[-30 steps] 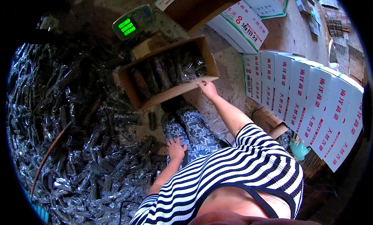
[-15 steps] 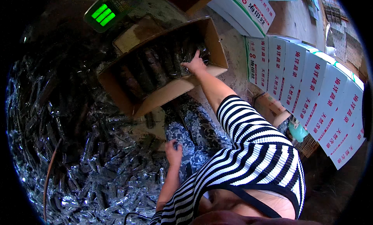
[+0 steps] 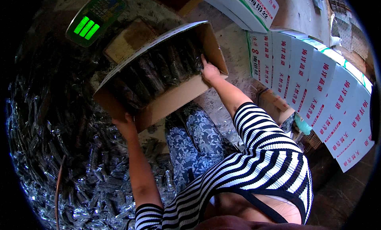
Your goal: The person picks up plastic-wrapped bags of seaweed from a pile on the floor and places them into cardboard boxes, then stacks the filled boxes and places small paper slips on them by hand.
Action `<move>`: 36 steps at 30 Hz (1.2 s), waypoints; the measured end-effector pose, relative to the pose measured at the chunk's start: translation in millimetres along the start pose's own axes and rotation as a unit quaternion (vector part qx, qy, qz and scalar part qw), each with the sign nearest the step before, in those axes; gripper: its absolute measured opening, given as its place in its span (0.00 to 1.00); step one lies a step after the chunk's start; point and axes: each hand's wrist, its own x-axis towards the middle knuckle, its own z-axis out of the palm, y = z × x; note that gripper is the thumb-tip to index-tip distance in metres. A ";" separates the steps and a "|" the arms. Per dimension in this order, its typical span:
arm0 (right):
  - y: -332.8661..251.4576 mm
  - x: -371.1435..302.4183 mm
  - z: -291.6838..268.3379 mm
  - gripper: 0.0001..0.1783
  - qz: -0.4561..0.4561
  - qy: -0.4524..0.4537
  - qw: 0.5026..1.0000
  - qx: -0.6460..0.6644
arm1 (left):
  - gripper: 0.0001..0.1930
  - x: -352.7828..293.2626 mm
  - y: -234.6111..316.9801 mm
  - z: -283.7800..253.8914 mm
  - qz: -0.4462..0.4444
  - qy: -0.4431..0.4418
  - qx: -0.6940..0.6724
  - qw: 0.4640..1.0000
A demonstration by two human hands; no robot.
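An open cardboard box (image 3: 174,98) stands in front of my legs, brown inside and white along its far outer side. Dark, long packets in clear wrapping (image 3: 151,73) lie side by side in it. My left hand (image 3: 126,127) grips the box's near left corner, thumb up, its other fingers partly hidden. At the near right corner, my right hand (image 3: 211,73) holds the box wall, with the index finger stretched along the inside.
A large heap of dark wrapped packets (image 3: 91,186) covers the floor at left. A device with a lit green display (image 3: 86,28) stands beyond the box. White printed cartons (image 3: 305,83) stand in a row at right. A thin brown rod (image 3: 58,190) lies on the heap.
My left hand has moved from beside my knee to the box's near left corner. My right hand has drawn back from the packets to the near right corner. The box now sits tipped toward me.
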 end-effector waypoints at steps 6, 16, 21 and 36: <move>-10.6 39.6 25.4 0.45 0.057 -0.033 0.998 0.005 | 0.35 18.0 -22.1 10.4 0.099 0.017 0.059 0.993; -30.6 -49.3 -113.3 0.42 -0.157 0.433 0.880 0.117 | 0.21 51.7 -131.1 -7.6 0.101 -0.063 -0.047 0.992; 56.3 -34.3 -73.6 0.17 0.018 0.206 0.967 0.146 | 0.18 21.8 -63.4 -6.8 0.102 -0.095 0.178 0.974; 217.3 -431.7 -170.6 0.12 0.076 0.233 0.941 0.233 | 0.14 -156.2 129.5 -158.1 0.301 -0.024 0.227 0.926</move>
